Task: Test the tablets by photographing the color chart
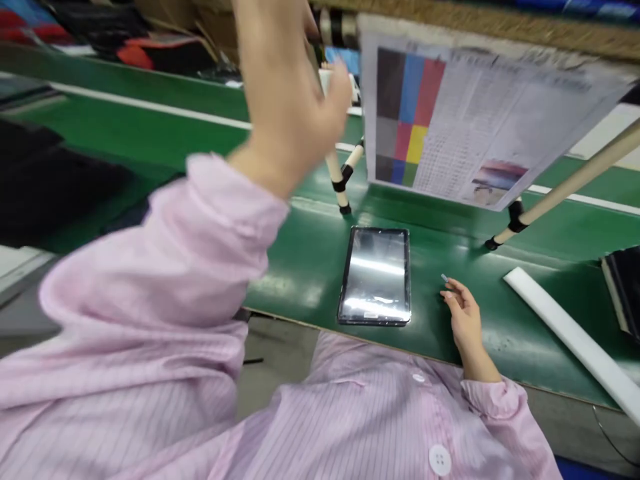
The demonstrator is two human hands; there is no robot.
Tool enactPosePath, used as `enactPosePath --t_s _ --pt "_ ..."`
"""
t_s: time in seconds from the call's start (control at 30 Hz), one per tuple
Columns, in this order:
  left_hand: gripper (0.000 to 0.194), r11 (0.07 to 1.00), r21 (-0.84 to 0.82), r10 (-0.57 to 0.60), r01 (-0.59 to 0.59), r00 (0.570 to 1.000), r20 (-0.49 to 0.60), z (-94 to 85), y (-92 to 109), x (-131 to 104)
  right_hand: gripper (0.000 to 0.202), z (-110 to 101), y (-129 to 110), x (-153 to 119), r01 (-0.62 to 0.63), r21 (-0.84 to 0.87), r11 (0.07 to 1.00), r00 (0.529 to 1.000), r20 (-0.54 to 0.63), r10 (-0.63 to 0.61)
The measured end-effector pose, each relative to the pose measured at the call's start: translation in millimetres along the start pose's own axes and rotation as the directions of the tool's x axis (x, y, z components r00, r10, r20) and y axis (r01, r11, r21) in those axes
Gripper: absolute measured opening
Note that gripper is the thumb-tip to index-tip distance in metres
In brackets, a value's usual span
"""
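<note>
My left hand (293, 107) is raised at the top, blurred, beside the edge of a raised shelf (480, 30). Its thumb stands out to the right, while the fingers run past the top of the picture, so what they touch is hidden. Low over the green bench (300, 267), my right hand (465, 320) has its fingers curled together. A small greyish piece (445, 278) shows at its fingertips, too small to name. Between the hands and nearer the right one, a black-framed tablet (376, 277) lies flat, its glossy screen reflecting light.
A printed sheet with colour blocks (450, 120) hangs below the shelf. Pale pipe legs (575, 173) with black joints stand on the bench. A long white strip (570, 340) lies at right, near a dark stack (623, 290). Dark material (45, 187) lies at left.
</note>
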State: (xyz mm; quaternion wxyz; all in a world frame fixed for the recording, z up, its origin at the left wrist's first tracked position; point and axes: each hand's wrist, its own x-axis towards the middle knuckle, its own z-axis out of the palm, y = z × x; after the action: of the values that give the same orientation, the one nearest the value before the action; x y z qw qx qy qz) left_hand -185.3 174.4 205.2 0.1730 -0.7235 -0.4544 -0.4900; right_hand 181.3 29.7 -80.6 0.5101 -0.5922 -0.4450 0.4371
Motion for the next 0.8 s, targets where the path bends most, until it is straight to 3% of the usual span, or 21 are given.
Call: enactPosePath --t_s 0.03,0.07,0.1,0.13,0.17,0.2,0.23,0.3,0.4,0.47,0.53,0.57,0.63,0.7,0.77,0.8 --pt "0.051 0.999 -0.017 0.035 -0.033 0.994 0.106 -0.7 13.1 -43.8 0.063 5.1 -0.6 -0.9 -0.005 -0.002 1.000 0.998 0.058 0.005" --pt "0.046 0.997 -0.072 0.005 0.012 0.973 0.232 0.9 24.6 -89.5 0.068 11.3 -1.7 -1.4 -0.002 -0.001 1.000 0.992 0.127 0.002" --pt "0.049 0.979 -0.151 -0.075 0.136 0.932 0.354 4.5 33.3 -134.9 0.074 19.1 -3.3 -1.3 0.009 0.004 1.000 0.979 0.204 -0.010" --pt "0.056 0.921 -0.206 -0.205 0.330 0.861 0.466 9.9 38.5 -177.6 0.079 28.6 -5.3 -0.2 0.027 0.012 1.000 0.960 0.279 -0.029" --pt "0.063 0.798 -0.232 -0.367 0.556 0.754 0.544 16.5 40.4 -215.6 0.084 39.8 -7.4 2.2 0.048 0.022 0.999 0.938 0.343 -0.053" --pt "0.067 0.617 -0.251 -0.514 0.746 0.623 0.589 23.6 39.8 -247.3 0.088 52.4 -9.7 5.9 0.067 0.030 0.997 0.920 0.385 -0.074" --pt "0.067 0.450 -0.284 -0.602 0.847 0.522 0.604 30.7 37.8 -272.2 0.091 65.9 -11.9 11.2 0.078 0.036 0.996 0.914 0.397 -0.086" --pt "0.063 0.314 -0.317 -0.660 0.895 0.446 0.605 42.3 33.6 -302.8 0.091 91.1 -16.8 25.7 0.076 0.039 0.996 0.932 0.351 -0.085" --pt "0.058 0.283 -0.366 -0.674 0.887 0.455 0.582 50.4 33.9 -317.2 0.086 101.5 -27.2 52.1 0.140 -0.061 0.988 0.974 0.189 -0.127" --pt "0.059 0.268 -0.388 -0.677 0.882 0.459 0.575 50.3 37.5 -319.8 0.086 74.9 -35.0 67.1 0.280 -0.296 0.913 0.960 0.080 -0.268" --pt "0.060 0.254 -0.419 -0.679 0.872 0.469 0.564 47.7 40.6 -322.1 0.094 19.9 -39.7 75.5 0.343 -0.631 0.696 0.909 0.035 -0.416" --pt "0.060 0.246 -0.438 -0.680 0.865 0.476 0.558 46.0 41.4 -323.3 0.101 -15.2 -39.9 76.6 0.278 -0.770 0.575 0.905 0.009 -0.425" --pt "0.059 0.228 -0.475 -0.683 0.850 0.487 0.544 42.8 41.6 -324.9 0.120 -90.7 -36.2 73.0 0.081 -0.919 0.387 0.935 -0.065 -0.349" --pt "0.059 0.214 -0.495 -0.691 0.842 0.488 0.533 40.9 40.6 -325.4 0.122 -157.4 -30.2 63.5 -0.061 -0.956 0.288 0.974 -0.120 -0.192" --pt "0.057 0.204 -0.507 -0.704 0.838 0.485 0.519 40.8 39.8 -325.2 0.104 -198.9 -27.1 50.9 -0.030 -0.962 0.273 0.995 -0.055 -0.085" --pt "0.056 0.202 -0.512 -0.710 0.835 0.485 0.510 41.3 39.7 -324.8 0.097 -206.7 -27.7 44.1 0.001 -0.962 0.273 0.997 -0.020 -0.073"
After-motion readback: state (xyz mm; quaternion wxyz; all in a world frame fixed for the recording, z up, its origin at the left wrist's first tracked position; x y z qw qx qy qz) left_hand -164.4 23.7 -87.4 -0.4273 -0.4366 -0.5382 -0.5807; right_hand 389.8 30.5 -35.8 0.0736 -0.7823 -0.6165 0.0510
